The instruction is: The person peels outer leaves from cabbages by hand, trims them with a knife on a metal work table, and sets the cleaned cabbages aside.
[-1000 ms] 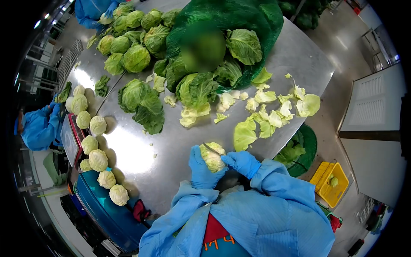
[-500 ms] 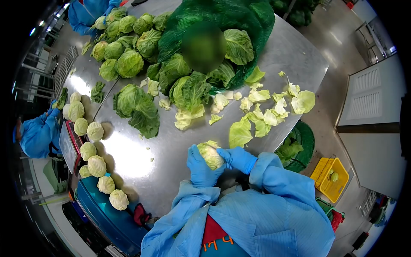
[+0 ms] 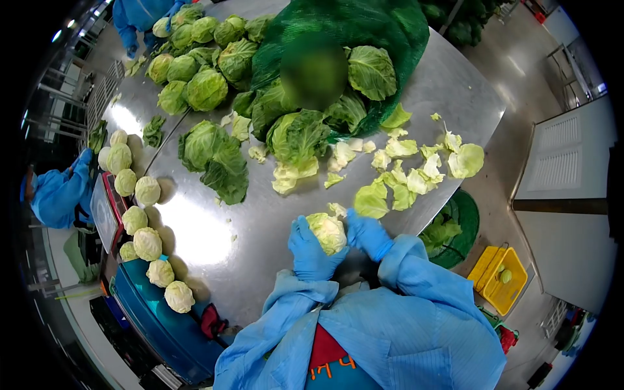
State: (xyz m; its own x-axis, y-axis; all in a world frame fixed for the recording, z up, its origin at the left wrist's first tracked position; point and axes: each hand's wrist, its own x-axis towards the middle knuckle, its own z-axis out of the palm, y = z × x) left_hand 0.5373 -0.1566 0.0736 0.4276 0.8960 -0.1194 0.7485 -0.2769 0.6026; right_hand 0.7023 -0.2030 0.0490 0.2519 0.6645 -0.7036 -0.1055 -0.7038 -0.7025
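A pale, trimmed cabbage head [image 3: 327,233] rests in my left hand [image 3: 312,252], its blue-gloved fingers wrapped round the near left side. My right hand [image 3: 368,235], also gloved in blue, is just right of the head with its fingers curled. A small piece of pale leaf [image 3: 337,209] shows at the right fingertips, above the head. Beyond my hands, torn leaves [image 3: 409,175] are scattered over the metal table [image 3: 273,227]. A leafy green cabbage [image 3: 299,140] and another with a loose dark leaf [image 3: 211,156] stand farther off.
A green mesh bag [image 3: 406,39] of cabbages lies at the back, near a cabbage pile [image 3: 208,88]. Trimmed heads [image 3: 147,244] line the left edge. A green basket [image 3: 471,224] with leaves and a yellow crate [image 3: 513,286] are at right. Two co-workers in blue are at left.
My right hand has come away from the cabbage head, slightly up and to the right. A small leaf piece now shows by its fingertips. The left hand still holds the head.
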